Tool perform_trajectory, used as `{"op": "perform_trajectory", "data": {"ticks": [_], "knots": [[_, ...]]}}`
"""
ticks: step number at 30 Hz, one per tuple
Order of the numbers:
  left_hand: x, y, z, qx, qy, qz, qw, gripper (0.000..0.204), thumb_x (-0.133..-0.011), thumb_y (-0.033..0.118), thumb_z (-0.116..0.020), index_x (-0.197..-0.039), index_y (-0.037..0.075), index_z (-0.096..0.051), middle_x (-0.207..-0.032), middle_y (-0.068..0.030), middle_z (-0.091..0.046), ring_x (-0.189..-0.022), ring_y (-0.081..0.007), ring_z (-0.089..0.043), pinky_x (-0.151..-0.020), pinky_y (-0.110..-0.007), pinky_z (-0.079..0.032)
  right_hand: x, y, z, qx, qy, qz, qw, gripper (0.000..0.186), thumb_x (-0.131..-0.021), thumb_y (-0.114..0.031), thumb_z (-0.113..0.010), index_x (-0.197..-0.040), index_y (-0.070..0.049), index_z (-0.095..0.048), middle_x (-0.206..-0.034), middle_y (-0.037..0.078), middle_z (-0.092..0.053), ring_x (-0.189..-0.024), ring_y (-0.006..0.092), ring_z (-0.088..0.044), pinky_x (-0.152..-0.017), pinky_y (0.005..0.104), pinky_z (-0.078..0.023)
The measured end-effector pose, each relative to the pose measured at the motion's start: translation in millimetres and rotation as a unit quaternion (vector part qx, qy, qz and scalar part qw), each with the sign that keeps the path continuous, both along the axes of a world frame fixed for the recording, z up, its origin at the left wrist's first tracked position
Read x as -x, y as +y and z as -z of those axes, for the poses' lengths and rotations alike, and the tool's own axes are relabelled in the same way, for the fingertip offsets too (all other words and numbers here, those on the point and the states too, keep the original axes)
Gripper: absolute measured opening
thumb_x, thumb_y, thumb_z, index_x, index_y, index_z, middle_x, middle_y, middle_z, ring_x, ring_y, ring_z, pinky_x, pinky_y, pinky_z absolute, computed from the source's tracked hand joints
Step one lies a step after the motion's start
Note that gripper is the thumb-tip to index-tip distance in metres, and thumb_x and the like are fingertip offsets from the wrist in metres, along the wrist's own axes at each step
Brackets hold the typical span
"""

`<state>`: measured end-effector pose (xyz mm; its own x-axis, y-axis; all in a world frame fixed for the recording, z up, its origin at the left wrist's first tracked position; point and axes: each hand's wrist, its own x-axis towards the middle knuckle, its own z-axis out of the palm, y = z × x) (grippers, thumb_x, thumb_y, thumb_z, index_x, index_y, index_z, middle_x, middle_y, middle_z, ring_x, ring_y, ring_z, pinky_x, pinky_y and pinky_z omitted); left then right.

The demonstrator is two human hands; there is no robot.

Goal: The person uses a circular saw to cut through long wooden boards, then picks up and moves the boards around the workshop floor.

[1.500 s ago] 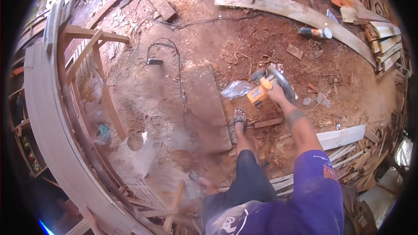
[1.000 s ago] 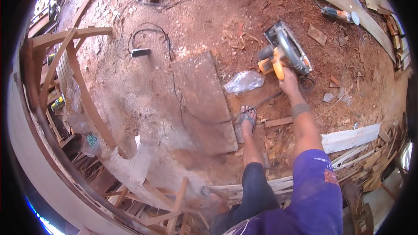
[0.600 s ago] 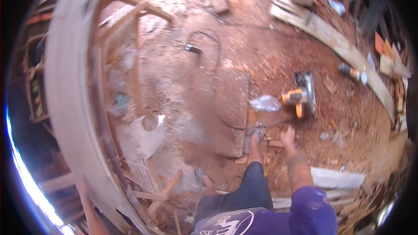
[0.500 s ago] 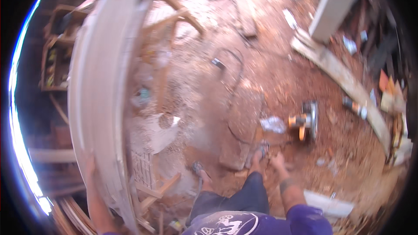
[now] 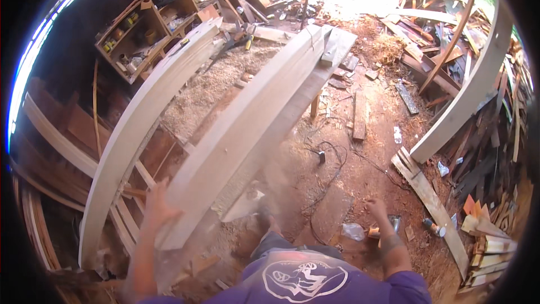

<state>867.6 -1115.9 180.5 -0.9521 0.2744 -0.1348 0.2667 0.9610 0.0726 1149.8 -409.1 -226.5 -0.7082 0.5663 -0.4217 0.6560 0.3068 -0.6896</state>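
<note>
Two bare hands frame the scene: the left hand [image 5: 160, 208] is down in the lower left of the frame, at the near end of a thick pale beam [image 5: 242, 118], its thumb side against the wood, and with that blur I can't tell whether it grips. The beam runs on the slant from lower left up to the top centre, a greyish board [image 5: 304, 93] alongside it and a small wooden block [image 5: 330, 50] sitting at the far end. Over to the right of centre, low down, the right hand [image 5: 377, 209] is loosely clenched on itself, out above the dirt floor. Just below it, partly hidden by the forearm, sits a circular saw [image 5: 373, 232], its orange handle peeking out, a crumpled clear plastic bag [image 5: 353, 231] near its left side. Further right, an angle grinder [image 5: 432, 227] lies beside a long weathered plank [image 5: 430, 208]. Look left, and a second curved beam [image 5: 132, 115] sweeps down the frame, an open wooden shelf [image 5: 116, 64] behind it at upper left. On the right side, a tall curved plank [image 5: 469, 93] leans before a heap of scrap wood [image 5: 506, 118].
</note>
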Motion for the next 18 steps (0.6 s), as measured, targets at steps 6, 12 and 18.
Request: {"op": "perform_trajectory", "data": {"ticks": [6, 12, 18], "knots": [[-10, -59, -16, -0.100, -0.129, -0.067, 0.984, 0.103, -0.058, 0.037, -0.091, -0.141, 0.002, -0.044, -0.138, -0.0261, -0.054, -0.126, -0.0415, -0.055, -0.106, -0.047, -0.046, 147, -111, -175, 0.049, 0.000, 0.028, 0.998, 0.032, -0.088, -0.016, -0.065, -0.114, 0.002, -0.072, -0.094, 0.012, -0.075, -0.076, 0.0189, -0.072, -0.064, 0.0305, -0.055], [-2, -60, -3, -0.093, -0.207, -0.074, 0.971, 0.089, -0.061, 0.043, -0.087, -0.129, 0.000, -0.049, -0.105, -0.0294, -0.069, -0.104, -0.0471, -0.066, -0.091, -0.052, -0.052, 312, -265, -322, -0.182, 0.180, -0.233, 0.938, 0.060, -0.085, -0.018, -0.073, -0.140, -0.004, -0.054, -0.141, 0.020, -0.055, -0.129, 0.0339, -0.056, -0.107, 0.0421, -0.045], [-73, -53, 22, -0.021, -0.254, -0.098, 0.962, 0.077, -0.067, 0.048, -0.083, -0.120, 0.000, -0.054, -0.089, -0.0244, -0.072, -0.082, -0.0440, -0.071, -0.072, -0.052, -0.056, 405, -328, -430, -0.324, 0.297, -0.549, 0.711, 0.076, -0.076, -0.004, -0.070, -0.147, -0.010, -0.045, -0.150, 0.020, -0.041, -0.145, 0.0367, -0.035, -0.117, 0.0518, -0.033]]}}
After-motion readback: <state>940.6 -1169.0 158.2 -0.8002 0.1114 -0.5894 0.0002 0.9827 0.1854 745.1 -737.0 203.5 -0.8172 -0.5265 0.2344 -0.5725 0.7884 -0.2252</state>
